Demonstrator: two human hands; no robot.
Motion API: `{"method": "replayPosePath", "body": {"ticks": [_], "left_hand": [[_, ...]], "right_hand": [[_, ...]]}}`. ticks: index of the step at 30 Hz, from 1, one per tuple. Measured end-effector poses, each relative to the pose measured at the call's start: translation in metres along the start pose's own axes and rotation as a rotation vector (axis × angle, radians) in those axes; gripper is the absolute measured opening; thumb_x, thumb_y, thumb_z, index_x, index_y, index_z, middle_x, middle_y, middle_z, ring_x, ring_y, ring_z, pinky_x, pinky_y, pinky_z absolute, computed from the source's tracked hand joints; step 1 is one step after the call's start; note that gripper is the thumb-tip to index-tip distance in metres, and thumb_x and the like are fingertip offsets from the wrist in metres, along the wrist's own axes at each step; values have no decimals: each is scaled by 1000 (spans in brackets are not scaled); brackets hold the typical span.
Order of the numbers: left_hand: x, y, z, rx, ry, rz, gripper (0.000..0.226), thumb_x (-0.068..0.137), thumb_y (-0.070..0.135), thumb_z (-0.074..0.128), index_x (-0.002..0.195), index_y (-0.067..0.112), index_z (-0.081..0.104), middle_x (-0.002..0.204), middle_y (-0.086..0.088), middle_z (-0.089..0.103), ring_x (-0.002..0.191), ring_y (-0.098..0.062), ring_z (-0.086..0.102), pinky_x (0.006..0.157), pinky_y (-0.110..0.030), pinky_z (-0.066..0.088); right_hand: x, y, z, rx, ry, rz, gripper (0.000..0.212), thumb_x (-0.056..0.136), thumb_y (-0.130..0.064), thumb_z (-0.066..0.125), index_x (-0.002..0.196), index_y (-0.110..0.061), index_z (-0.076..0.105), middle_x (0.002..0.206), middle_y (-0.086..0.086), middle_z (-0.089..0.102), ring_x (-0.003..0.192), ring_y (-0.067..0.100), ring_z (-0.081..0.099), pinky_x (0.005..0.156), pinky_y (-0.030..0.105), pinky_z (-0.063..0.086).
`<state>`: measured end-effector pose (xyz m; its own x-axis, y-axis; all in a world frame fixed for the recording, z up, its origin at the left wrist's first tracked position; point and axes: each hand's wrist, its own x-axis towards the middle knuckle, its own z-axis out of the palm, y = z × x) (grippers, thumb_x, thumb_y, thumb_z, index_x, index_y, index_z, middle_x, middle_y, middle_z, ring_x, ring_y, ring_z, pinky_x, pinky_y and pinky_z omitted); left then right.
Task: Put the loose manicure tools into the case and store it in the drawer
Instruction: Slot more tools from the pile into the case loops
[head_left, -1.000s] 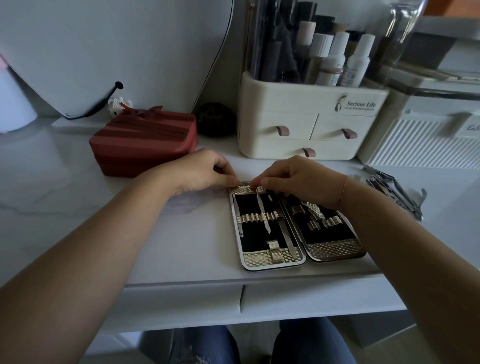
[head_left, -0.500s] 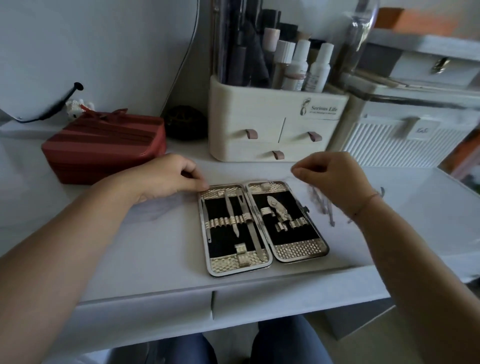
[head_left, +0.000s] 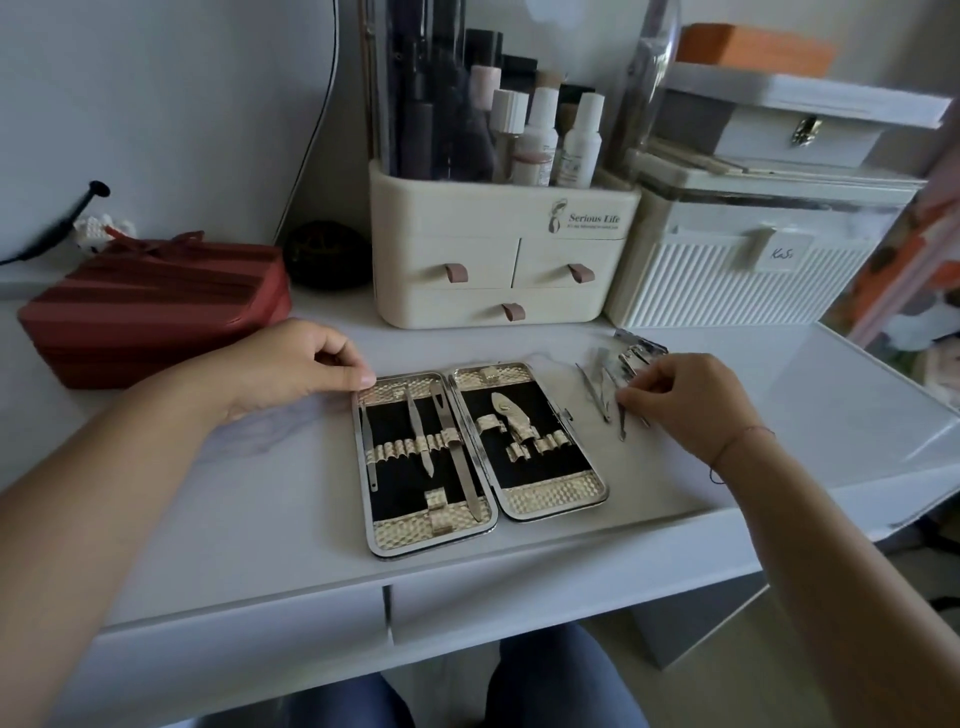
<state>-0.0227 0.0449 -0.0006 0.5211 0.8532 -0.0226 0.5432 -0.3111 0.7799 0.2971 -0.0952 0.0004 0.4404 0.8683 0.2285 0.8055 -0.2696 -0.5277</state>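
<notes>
soft, dim daylight with a cool grey cast. the bench (head_left: 821, 384) is brightest at the right of the frame, under a pale sheen. shadows are faint and soft-edged. small glints sit on the case (head_left: 550, 493) rim and the loose tools (head_left: 636, 353). the wide lens bows the bench edge and stretches the lower corners. the right edge is smeared.

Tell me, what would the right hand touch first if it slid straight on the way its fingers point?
The right hand would likely meet the loose tools at its fingertips first, then the open case.
</notes>
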Motion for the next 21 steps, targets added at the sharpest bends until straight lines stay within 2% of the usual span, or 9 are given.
{"method": "replayPosePath", "body": {"ticks": [2,4,7,10,14,18,21], "left_hand": [[0,0,-1,-2,-3,-6,8,77,21,74,79,13,71,74,1,70,64,-1,57,70,-16,43],[-1,1,-1,-6,-7,-9,9,77,21,74,79,13,71,73,2,70,66,-3,58,70,-18,44],[-1,2,-1,-12,-11,-8,10,76,21,74,80,12,71,69,4,70,62,1,57,63,-8,43],[0,2,-1,-10,-6,-10,10,77,21,73,80,12,70,66,7,68,58,5,55,58,-4,40],[0,2,-1,-4,-4,-10,10,77,20,73,81,11,70,70,5,68,57,7,54,57,-3,40],[1,1,-1,6,-10,-11,10,76,22,74,80,13,71,74,2,69,61,3,56,63,-9,43],[1,2,-1,8,-4,-12,9,77,22,74,80,14,71,72,5,69,61,4,56,63,-8,43]], "right_hand": [[2,-2,-1,-33,-28,16,17,78,-20,70,67,-8,68,60,-1,60,58,10,50,56,24,36],[5,-5,-3,-76,-69,40,23,79,-20,67,61,-5,67,53,4,57,54,15,48,61,25,35],[8,-10,-5,-126,-99,61,29,78,-19,64,52,-7,64,43,1,49,48,14,45,63,27,39],[7,-15,-4,-169,-84,50,35,74,-15,62,40,-12,55,40,2,46,47,16,44,63,29,44],[5,-23,-5,-238,-89,19,25,69,-17,62,45,-11,64,43,1,52,54,17,52,67,33,50],[8,-29,-10,-283,-202,9,30,69,-17,56,40,-18,65,32,-5,50,46,9,52,66,31,54],[13,-30,-6,-276,-170,4,31,69,-16,55,39,-17,64,34,-3,51,47,13,55,66,36,58]]}}
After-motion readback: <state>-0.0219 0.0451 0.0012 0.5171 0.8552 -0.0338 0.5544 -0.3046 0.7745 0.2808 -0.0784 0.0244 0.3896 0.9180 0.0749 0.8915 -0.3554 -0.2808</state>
